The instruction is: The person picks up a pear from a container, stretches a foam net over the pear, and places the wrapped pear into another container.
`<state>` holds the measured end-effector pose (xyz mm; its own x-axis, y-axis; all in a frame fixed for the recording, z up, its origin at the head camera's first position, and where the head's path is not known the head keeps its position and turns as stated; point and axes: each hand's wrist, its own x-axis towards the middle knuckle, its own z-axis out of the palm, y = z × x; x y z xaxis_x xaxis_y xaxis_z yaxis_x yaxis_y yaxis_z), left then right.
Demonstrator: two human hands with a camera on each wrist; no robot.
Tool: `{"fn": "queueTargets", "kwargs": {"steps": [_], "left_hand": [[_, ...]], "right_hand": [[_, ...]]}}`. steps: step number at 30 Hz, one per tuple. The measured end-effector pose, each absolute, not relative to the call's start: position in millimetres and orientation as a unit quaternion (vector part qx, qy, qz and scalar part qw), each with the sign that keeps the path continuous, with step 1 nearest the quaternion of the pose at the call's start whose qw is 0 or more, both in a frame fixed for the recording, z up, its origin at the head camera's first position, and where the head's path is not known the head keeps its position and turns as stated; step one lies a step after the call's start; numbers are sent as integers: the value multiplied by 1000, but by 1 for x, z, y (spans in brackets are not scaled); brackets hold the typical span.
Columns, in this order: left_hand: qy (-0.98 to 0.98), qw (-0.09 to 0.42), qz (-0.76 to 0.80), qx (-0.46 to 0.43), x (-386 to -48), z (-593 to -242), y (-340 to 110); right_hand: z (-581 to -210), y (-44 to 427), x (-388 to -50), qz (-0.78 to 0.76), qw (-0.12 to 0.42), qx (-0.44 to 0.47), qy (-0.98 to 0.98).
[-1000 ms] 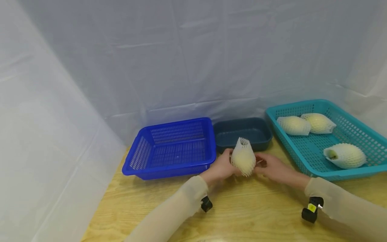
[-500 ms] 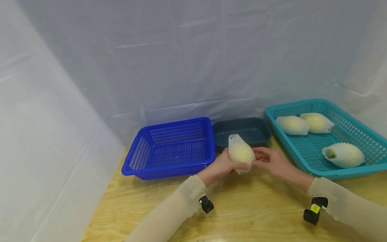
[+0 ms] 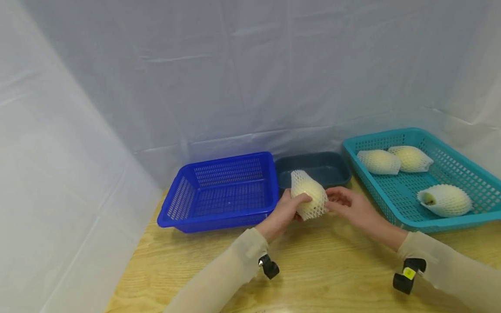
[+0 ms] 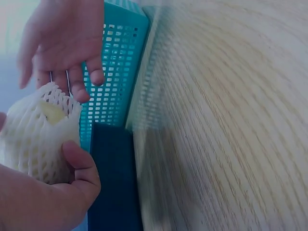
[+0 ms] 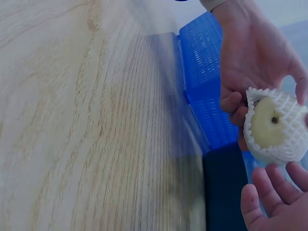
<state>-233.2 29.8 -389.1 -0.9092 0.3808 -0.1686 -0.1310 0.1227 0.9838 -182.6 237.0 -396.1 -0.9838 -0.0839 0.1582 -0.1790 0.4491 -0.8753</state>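
Note:
In the head view my left hand (image 3: 285,212) grips a pale yellow fruit in a white foam net (image 3: 310,196), held above the table before the dark bin. Its thumb lies across the net, as the left wrist view shows on the netted fruit (image 4: 36,139). The net's open end bares a smooth yellow patch with a small dark spot (image 5: 274,120) in the right wrist view. My right hand (image 3: 354,211) is close by the fruit's right end, fingers loosely extended (image 5: 276,197); whether they touch the net is hard to tell.
A blue basket (image 3: 219,214) stands at left, with a dark teal bin (image 3: 313,161) beside it. At right, a turquoise basket (image 3: 411,187) holds three netted fruits (image 3: 446,201). White sheeting (image 3: 250,78) walls the back and left of the wooden table (image 3: 313,269).
The netted fruit has tilted from upright to leaning left and moved slightly left. My left thumb has come over its front. The right hand has shifted from its side to its lower right end.

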Motion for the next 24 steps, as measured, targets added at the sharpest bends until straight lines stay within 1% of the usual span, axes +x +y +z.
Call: {"fn": "queueTargets", "kwargs": {"steps": [4,7,14,16,20,24], "left_hand": [[712,198,668,85,-232,-389,33],[693,214,683,90,-231,-388,36],[651,248,708,114,-228,-386,41],[648,252,709,120,-227,-386,40],[649,261,703,127,-227,-385,39],[667,255,689,123,-226,-384,40]], "right_hand": [[-394,237,-182,543,45,67,-836],[-393,235,-184,566,31,64,-821],[-386,230,-185,601,-55,76,-793],[-384,229,-183,604,-67,75,-791],[-383,230,-182,599,-69,61,-795],[-383,230,-182,592,-59,48,-802]]}}
